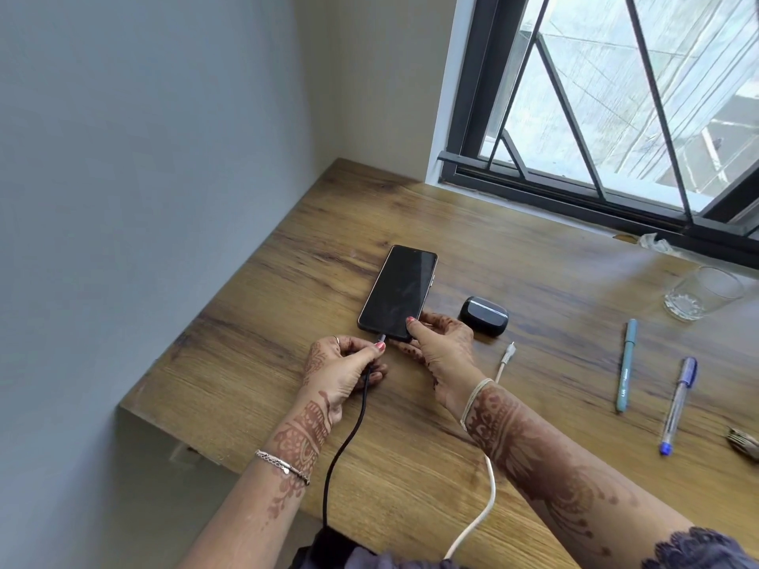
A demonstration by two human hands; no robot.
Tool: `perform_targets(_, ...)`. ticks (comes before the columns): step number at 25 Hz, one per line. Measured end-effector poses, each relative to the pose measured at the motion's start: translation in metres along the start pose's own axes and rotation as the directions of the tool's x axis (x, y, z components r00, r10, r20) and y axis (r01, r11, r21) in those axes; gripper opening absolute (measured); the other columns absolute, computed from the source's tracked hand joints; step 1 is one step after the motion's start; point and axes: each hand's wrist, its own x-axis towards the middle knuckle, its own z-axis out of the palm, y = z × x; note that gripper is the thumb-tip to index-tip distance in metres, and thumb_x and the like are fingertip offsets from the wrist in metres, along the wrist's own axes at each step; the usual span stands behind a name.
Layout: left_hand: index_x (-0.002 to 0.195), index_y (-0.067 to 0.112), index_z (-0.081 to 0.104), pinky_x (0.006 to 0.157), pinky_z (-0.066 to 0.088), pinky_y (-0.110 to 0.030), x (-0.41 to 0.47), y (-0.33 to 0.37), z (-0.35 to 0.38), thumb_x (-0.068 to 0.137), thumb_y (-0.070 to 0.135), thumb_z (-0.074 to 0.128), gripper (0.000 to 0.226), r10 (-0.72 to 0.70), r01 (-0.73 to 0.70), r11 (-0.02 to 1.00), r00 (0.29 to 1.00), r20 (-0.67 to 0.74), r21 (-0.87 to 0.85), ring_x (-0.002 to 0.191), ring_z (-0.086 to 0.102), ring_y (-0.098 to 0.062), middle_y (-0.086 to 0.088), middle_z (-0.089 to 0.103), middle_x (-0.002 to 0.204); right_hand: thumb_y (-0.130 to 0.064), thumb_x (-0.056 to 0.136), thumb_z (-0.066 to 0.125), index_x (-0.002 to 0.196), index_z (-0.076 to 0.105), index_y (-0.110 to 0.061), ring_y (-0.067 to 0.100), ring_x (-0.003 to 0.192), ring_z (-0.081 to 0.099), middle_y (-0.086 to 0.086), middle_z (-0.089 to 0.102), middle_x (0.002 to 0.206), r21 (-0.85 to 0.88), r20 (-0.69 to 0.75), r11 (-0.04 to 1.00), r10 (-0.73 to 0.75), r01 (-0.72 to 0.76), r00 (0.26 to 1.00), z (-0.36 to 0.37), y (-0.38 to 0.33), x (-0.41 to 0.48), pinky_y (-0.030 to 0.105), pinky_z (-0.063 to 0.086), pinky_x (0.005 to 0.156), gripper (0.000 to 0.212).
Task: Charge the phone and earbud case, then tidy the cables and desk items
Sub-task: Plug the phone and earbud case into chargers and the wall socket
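Note:
A black phone (397, 293) lies face up on the wooden desk (534, 281), screen dark. My right hand (441, 349) grips its near right corner, thumb on the screen. My left hand (345, 365) pinches the plug of a black cable (349, 441) at the phone's bottom port. A black earbud case (484, 316), closed, sits just right of the phone. A white cable (491, 486) runs under my right forearm, its plug end (508, 351) lying loose near the case.
Two pens, one teal (626, 365) and one blue (677, 406), lie to the right. An empty glass (700, 293) stands far right by the window. A brown object (743, 443) pokes in at the right edge. The desk's left edge meets a grey wall.

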Motion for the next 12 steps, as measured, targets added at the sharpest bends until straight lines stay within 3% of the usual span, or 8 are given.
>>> perform_targets(2,0.073,0.004,0.062,0.049,0.055,-0.022,0.002,0.001,-0.002,0.080,0.011,0.073,0.014,0.028,-0.027,0.995,1.000,-0.011,0.100,0.050,0.066,-0.014,-0.009,0.065,0.062,-0.009,0.086,0.068,0.093,0.066,-0.012,0.015,0.079,0.072,0.007,0.073,0.090,-0.015,0.014,1.000,-0.011,0.011,1.000,0.000,0.000,-0.003,0.020,0.057,0.062,0.008)
perform_targets(4,0.075,0.009,0.064,0.055,0.056,-0.027,0.004,0.001,-0.004,0.080,0.022,0.074,0.018,0.126,-0.108,0.929,0.992,-0.027,0.354,0.052,0.066,-0.014,-0.006,0.068,0.065,-0.012,0.086,0.068,0.094,0.066,-0.013,0.018,0.080,0.073,0.007,0.073,0.092,-0.079,0.035,0.997,-0.018,0.020,0.999,-0.002,0.000,-0.001,0.022,0.058,0.063,0.008)
perform_targets(7,0.073,0.021,0.065,0.062,0.051,-0.024,0.003,0.003,-0.006,0.077,0.042,0.070,0.022,0.353,-0.230,0.595,0.936,0.007,0.770,0.061,0.063,-0.007,0.009,0.067,0.066,-0.018,0.085,0.070,0.100,0.065,-0.010,0.026,0.070,0.073,0.010,0.073,0.091,-0.224,0.060,0.974,-0.028,0.041,0.998,-0.005,-0.004,0.005,0.032,0.060,0.064,0.018)
perform_targets(9,0.072,0.022,0.062,0.065,0.052,-0.027,0.000,0.005,-0.003,0.078,0.043,0.067,0.022,0.431,-0.261,0.461,0.901,0.043,0.848,0.065,0.060,-0.007,0.010,0.063,0.068,-0.022,0.082,0.073,0.101,0.066,-0.009,0.025,0.062,0.072,0.009,0.073,0.086,-0.344,0.047,0.936,-0.060,0.073,0.997,-0.008,-0.006,0.008,0.036,0.061,0.063,0.024)
perform_targets(12,0.072,0.021,0.060,0.068,0.052,-0.029,0.000,0.005,0.000,0.079,0.040,0.065,0.021,0.464,-0.286,0.403,0.883,0.076,0.869,0.067,0.061,-0.009,0.008,0.062,0.072,-0.024,0.077,0.077,0.094,0.066,-0.011,0.021,0.057,0.071,0.007,0.073,0.080,-0.436,0.030,0.893,-0.108,0.110,0.994,-0.010,-0.008,0.008,0.037,0.061,0.061,0.023)
